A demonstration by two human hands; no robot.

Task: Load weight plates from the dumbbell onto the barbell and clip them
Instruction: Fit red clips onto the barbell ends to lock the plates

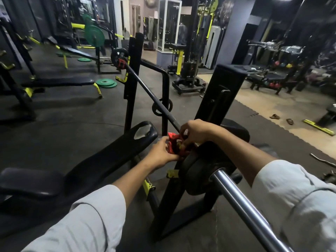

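Here, head view, line by line:

Left hand: the left hand [164, 151] reaches in from the lower left, fingers curled round the near side of the red clip [173, 145], gripping it.

Right hand: the right hand [193, 132] comes over the top of the bar, fingers bent down and pinching the far side of the same clip; the fingertips are partly hidden behind it.

Clip: it sits on the barbell [241, 202], on the side of the plates away from the chrome end, touching or just beside the inner plate; whether it is latched cannot be told.

Plates: two black plates [197, 174] sit side by side on the bar's sleeve, upright, with the bare chrome sleeve running from them toward the camera.

Bar: its dark shaft [145, 88] runs away up-left across the rack [221, 91] to the far end, where a small black plate [116, 56] and a second red clip [121, 64] are mounted.

Bench: a black padded bench [101, 159] lies left of the hands, under the bar.

Floor: green plates [106, 82] lie flat in a small stack beside another bench [60, 81] at far left.

Writing: none can be read; any marks on the clip are blurred.
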